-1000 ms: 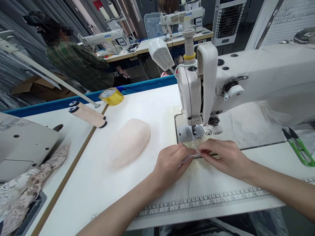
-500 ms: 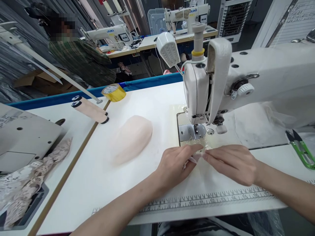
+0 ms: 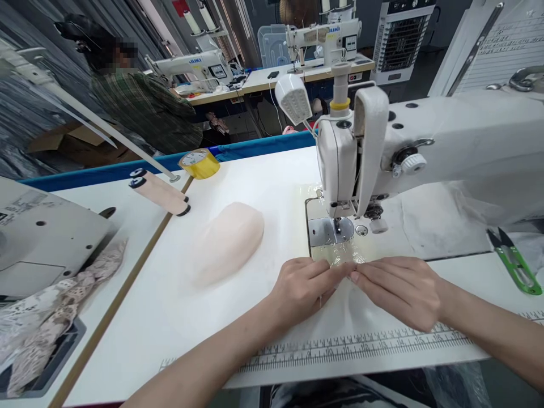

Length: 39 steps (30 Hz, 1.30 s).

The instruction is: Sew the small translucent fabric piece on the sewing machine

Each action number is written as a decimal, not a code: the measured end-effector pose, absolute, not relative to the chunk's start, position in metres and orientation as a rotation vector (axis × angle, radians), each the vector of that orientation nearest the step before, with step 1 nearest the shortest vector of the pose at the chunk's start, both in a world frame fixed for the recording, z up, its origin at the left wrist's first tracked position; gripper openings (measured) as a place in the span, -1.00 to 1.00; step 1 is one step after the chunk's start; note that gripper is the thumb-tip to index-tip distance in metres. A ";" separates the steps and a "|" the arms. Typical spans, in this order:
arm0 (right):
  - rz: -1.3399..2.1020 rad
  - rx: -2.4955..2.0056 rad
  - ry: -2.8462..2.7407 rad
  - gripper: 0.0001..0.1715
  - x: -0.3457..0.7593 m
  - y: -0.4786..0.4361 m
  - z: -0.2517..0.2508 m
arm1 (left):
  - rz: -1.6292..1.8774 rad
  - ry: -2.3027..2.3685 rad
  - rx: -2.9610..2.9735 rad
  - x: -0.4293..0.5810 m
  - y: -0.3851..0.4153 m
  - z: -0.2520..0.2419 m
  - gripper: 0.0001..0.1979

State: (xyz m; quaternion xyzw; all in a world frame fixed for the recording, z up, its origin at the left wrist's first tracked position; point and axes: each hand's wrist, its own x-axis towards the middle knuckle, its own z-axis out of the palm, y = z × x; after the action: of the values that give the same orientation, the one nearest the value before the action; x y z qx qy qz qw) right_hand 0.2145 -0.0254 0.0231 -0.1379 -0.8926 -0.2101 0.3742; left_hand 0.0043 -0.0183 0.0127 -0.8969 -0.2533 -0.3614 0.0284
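In front of the sewing machine's needle plate (image 3: 325,231), my two hands meet fingertip to fingertip. My left hand (image 3: 304,286) is closed in a pinch on a small piece of sheer white fabric, which its fingers almost wholly hide. My right hand (image 3: 397,286) has its fingers pressed together, thumb and forefinger pinched at the same spot. Just beyond the fingertips is the presser foot (image 3: 338,225) under the white machine head (image 3: 344,164). Left of my hands, a pale pink moulded cup (image 3: 233,241) lies on the white table.
Green thread snips (image 3: 516,263) lie at the right. A yellow tape roll (image 3: 199,163) and pink thread spools (image 3: 159,192) stand far left. Lace (image 3: 63,311) lies by another machine at the left edge. A printed ruler (image 3: 340,347) runs along the front. A person (image 3: 140,102) sits beyond.
My fingertips have closed in on each other, and the sheer fabric that showed between them is now mostly covered. The view has shifted slightly.
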 end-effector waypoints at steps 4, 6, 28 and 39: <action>-0.530 -0.349 -2.278 -0.88 0.215 -0.026 0.023 | -1.143 -0.833 -2.755 0.004 -0.019 0.011 -0.87; -0.535 -0.343 -2.280 -0.86 0.215 -0.026 0.023 | -1.174 -0.866 -2.763 0.004 -0.020 0.011 -0.92; 0.447 -0.886 -2.203 -0.89 0.206 -0.020 0.007 | -0.700 -1.743 -2.971 0.007 -0.020 0.023 -0.87; 0.362 -1.471 -2.234 -0.84 0.197 0.001 0.004 | -0.754 -1.284 -2.604 0.012 -0.019 0.012 -0.65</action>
State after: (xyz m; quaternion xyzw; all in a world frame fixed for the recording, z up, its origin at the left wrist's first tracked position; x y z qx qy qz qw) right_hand 0.1974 0.0011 0.0039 -0.5318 -0.8075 0.1307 0.2194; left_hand 0.0119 -0.0186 0.0117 -0.8659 -0.4271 -0.2506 0.0710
